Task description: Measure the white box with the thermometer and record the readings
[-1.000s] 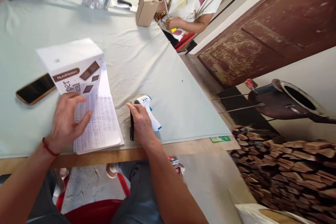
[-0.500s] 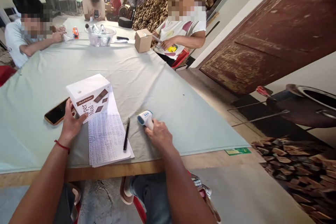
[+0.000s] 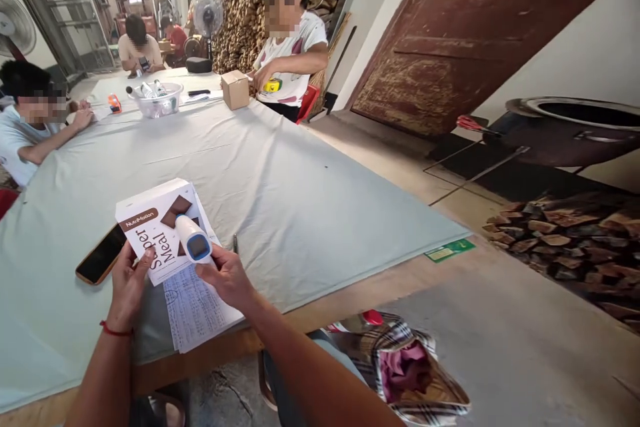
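Observation:
My left hand [image 3: 131, 275] is closed on the lower left corner of a white box [image 3: 137, 240] printed "NutriMotion Super Meal", its front tilted towards me. In my right hand [image 3: 231, 280] is a white and blue infrared thermometer [image 3: 193, 238], gripped by its handle. Its small screen faces me and its far end points at the box front, covering part of the brown bar pictures; whether the two touch I cannot tell. Handwritten paper sheets [image 3: 195, 310] lie below the box. A black pen [image 3: 235, 243] shows partly behind my right hand.
A phone [image 3: 100, 257] lies left of the box on the cloth-covered table [image 3: 300, 213]. Farther back stand a plastic basin of bottles [image 3: 159, 107] and a cardboard box [image 3: 235, 91]. Several people sit around the table. A checked bag [image 3: 415, 373] is below the front edge.
My right hand has brought the thermometer left and up to the box, its screen now towards me. The box's printed front is turned more towards me. The whole view has shifted.

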`<state>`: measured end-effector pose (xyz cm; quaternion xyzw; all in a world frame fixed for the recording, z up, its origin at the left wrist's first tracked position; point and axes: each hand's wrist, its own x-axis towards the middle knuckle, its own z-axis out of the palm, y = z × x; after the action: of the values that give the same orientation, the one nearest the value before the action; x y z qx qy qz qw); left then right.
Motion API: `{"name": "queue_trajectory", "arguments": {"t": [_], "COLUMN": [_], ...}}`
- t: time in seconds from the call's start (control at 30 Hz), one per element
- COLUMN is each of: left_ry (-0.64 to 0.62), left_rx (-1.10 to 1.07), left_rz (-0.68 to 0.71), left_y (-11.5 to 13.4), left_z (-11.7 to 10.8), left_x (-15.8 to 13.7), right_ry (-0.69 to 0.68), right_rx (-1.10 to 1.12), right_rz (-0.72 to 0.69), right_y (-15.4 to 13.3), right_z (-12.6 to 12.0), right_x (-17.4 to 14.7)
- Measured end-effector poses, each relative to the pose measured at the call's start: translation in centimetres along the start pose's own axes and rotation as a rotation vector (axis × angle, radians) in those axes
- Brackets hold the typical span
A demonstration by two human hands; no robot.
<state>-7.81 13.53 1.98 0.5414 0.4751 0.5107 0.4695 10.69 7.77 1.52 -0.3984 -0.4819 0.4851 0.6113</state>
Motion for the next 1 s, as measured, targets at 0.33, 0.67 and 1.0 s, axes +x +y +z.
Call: {"name": "queue_trajectory", "arguments": {"t": [0.33, 0.67, 1.0], "left_ry": [-0.051, -0.057, -0.106], "left_rx": [0.046, 0.065, 0.055], "left_rz": [-0.038, -0.018, -0.066], "left_y": [0.4, 0.3, 0.1], "left_z": [-0.5, -0.6, -1.5], "left_x": [0.1, 0.0, 0.2], "right_ry": [0.075, 0.096, 0.036], "right_rx": [0.042, 0.071, 0.103], "right_rz": [0.025, 0.046, 0.111], "right_y": [1.3, 1.4, 0.7], "right_z": [0.8, 1.0, 0.9], "right_x": [0.8, 0.5, 0.0]}}
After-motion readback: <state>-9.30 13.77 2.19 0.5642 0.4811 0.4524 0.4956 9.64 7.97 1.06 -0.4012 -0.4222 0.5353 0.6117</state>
